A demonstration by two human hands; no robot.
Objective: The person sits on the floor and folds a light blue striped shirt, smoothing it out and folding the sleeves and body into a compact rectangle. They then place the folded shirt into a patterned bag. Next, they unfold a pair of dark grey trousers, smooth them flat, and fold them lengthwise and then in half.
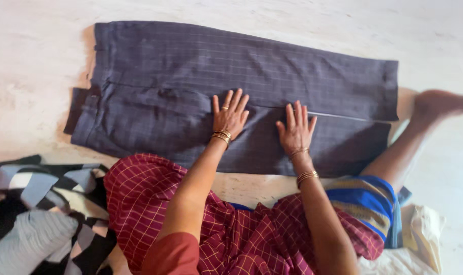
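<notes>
A pair of dark checked trousers (231, 91) is lying flat on a pale floor (33, 56), folded lengthwise so the 2 legs are stacked one beside the other, waistband to the left and hems to the right. The person is sitting on the floor just in front of it, leaning forward over a maroon checked cloth (155, 203) draped across the lap.

The left hand (230, 116) is lying open, palm down, fingers spread, pressing on the nearer leg close to the line where the 2 halves are meeting. The right hand (296, 131) is doing the same just beside it, also open and flat, gripping nothing. Spread palms like these are holding the fabric still and flat against the floor, which looks like the reason the cloth around them is lying so smooth.

Gold bangles (221, 136) are sitting on both wrists. A bare foot (437, 102) is stretching out past the hems on the right. At the lower left a black, white and grey patterned cloth (38, 214) is lying bunched, well apart from the hands.
</notes>
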